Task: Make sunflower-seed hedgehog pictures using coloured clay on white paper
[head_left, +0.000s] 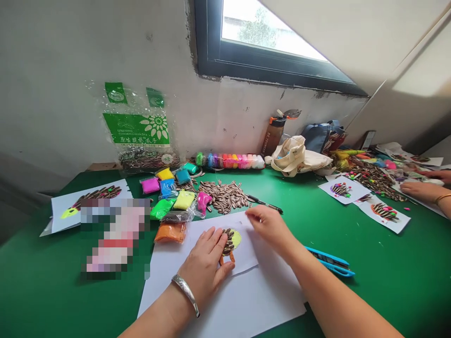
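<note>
My left hand (206, 256), with a silver bangle at the wrist, lies spread over a seed picture on a small white sheet (246, 260). Beside its fingers show striped sunflower seeds (228, 241), a pale yellow-green clay piece (237, 239) and two orange clay legs (227, 258). A larger white sheet (275, 298) lies underneath. My right hand (266, 225) is closed in a pinch above the far right part of the sheets; what its fingertips hold, if anything, is hidden. Loose sunflower seeds (225, 195) and a black pen (266, 204) lie just beyond it.
Clay packets (183, 200) cluster left of the seeds. Blue-handled scissors (331, 263) lie by my right forearm. Behind stand a seed bag (137, 131), a clay tube pack (234, 161) and a bottle (274, 136). Another person's hand (423, 188) works at right near finished seed pictures (385, 216).
</note>
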The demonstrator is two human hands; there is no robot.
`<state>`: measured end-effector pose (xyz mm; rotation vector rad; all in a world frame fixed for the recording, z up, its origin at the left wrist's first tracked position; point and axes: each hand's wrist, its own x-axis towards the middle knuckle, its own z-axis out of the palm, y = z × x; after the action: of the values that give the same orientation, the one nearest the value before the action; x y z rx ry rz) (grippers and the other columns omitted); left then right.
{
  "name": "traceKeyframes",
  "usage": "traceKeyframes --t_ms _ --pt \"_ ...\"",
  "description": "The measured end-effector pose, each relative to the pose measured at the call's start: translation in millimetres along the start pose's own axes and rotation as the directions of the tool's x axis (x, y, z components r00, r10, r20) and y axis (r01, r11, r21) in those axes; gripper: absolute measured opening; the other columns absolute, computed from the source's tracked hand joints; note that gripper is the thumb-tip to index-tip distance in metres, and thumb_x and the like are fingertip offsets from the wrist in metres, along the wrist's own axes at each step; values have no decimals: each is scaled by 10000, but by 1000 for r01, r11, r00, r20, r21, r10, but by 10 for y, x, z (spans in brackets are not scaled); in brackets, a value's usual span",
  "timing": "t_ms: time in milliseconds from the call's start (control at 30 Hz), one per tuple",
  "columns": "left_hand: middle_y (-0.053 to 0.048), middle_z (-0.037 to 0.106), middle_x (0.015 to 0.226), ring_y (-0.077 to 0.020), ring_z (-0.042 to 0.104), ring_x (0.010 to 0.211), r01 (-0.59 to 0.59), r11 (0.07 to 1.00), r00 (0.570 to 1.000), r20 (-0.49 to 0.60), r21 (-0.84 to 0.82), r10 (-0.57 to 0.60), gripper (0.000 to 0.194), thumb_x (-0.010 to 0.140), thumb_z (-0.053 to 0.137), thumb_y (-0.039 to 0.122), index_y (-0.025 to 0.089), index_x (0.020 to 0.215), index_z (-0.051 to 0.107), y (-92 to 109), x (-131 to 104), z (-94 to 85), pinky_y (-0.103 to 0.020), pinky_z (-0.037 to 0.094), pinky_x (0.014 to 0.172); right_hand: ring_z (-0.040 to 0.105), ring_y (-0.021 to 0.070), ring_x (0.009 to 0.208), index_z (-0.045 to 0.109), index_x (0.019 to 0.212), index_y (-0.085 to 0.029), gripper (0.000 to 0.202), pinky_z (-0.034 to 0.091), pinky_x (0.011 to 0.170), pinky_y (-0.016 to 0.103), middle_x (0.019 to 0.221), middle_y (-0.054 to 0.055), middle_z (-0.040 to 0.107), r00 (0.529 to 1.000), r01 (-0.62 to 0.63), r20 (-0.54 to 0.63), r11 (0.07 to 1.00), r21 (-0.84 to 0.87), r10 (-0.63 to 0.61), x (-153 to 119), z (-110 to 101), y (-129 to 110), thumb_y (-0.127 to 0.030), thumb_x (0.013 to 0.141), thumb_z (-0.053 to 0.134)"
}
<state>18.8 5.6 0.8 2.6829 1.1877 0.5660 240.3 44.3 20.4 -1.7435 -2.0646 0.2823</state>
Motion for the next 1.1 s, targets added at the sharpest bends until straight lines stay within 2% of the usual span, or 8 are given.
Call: traceKeyframes --t_ms 67,200,333,467,633,800,967,1100 --pt "-143 508 1336 -319 428 1259 0 1000 1000 -5 3 0 501 849 544 369 123 1284 508 2 -5 -3 -509 408 1015 589 157 819 693 930 -190 260 404 721 225 887 54 664 999 -34 -17 998 -58 33 115 -87 136 -130 851 452" --pt "-161 458 1375 -307 418 1269 13 1000 999 -41 2 -13 533 855 531 367 115 1320 465 -10 -34 13 -472 419 1015 592 146 788 700 950 -191 302 388 700 210 873 52 656 999 -3 51 987 -162 11 296 -103 283 -83 819 450" --pt "-158 471 1364 -296 434 1258 -8 1000 996 -92 -3 7 530 871 498 380 118 1329 449 -29 -54 37 -459 431 1007 567 148 754 697 875 -182 280 357 654 218 826 56 625 991 75 126 962 -263 -42 369 3 297 -100 838 432" --pt "-190 515 1313 -310 467 1229 -20 1000 997 -69 6 21 493 882 488 368 72 1276 503 -13 -36 -1 -453 456 983 531 159 736 652 779 -164 252 335 645 236 775 62 589 978 144 191 924 -354 -80 394 38 293 -118 858 418" --pt "-190 532 1292 -308 474 1221 -22 1000 998 -52 15 22 470 887 482 357 69 1258 520 4 -23 -42 -451 453 986 531 182 825 604 855 -162 210 343 685 245 863 89 587 974 168 213 885 -435 -80 388 29 235 -126 873 398" --pt "-195 536 1282 -312 476 1217 -29 999 999 -39 25 30 463 896 464 356 67 1253 524 7 -22 -52 -460 461 974 569 194 788 585 909 -151 183 363 644 253 896 113 606 980 112 198 877 -468 -20 446 100 150 -135 863 408" --pt "-201 533 1285 -318 477 1216 -20 1000 999 -45 20 21 458 897 459 346 68 1255 522 7 -22 -54 -468 466 966 585 176 651 593 826 -141 143 350 582 246 717 87 628 981 71 192 901 -429 14 545 65 77 -115 826 452" --pt "-197 527 1294 -323 469 1222 -15 1000 999 -48 2 15 459 886 483 341 81 1263 519 8 -26 -35 -476 463 968 571 165 655 586 814 -139 204 352 579 243 718 78 632 992 23 123 937 -350 21 314 -67 -30 -142 863 388"
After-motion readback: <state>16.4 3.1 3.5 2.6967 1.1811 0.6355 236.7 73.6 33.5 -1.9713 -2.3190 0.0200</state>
